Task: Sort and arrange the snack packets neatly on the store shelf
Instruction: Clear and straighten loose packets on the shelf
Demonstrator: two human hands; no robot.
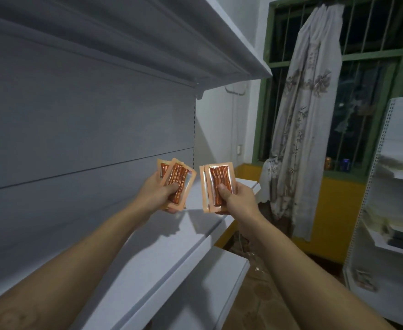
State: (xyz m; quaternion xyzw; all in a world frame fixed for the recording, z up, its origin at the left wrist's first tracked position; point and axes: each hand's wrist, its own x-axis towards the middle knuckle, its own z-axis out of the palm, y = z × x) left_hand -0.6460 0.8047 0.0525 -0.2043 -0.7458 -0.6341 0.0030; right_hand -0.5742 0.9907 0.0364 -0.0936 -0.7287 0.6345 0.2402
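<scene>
1. Pinching a fanned pair of flat, peach-bordered plastic snack packets (181,175) in the left hand (158,192), thumb lying across the front and fingers curling behind. Reddish-brown ridged sticks showing through the clear windows.
2. Gripping a squarer second stack (219,176) of the same packets in the right hand (238,197), thumb pressing low on the front face and fingers wrapping the right edge. At least two packets there; exact count not telling.
3. Holding both bundles side by side, near each other but apart, in the air above the far end of the smooth white painted metal shelf board (162,246).
4. Judging the packets light and thin: glossy film likely sliding packet against packet, as the left fan is hinting. The sticks inside probably lending some stiffness; sealed borders looking floppy.
5. Favouring a hold across the middle, over the sticks, thumb in front and fingers behind, rather than by the borders.
6. Noting a matte grey back panel (76,127) on the left and a pale patterned fabric curtain (310,115) hanging far right over a green barred window (262,115).
</scene>
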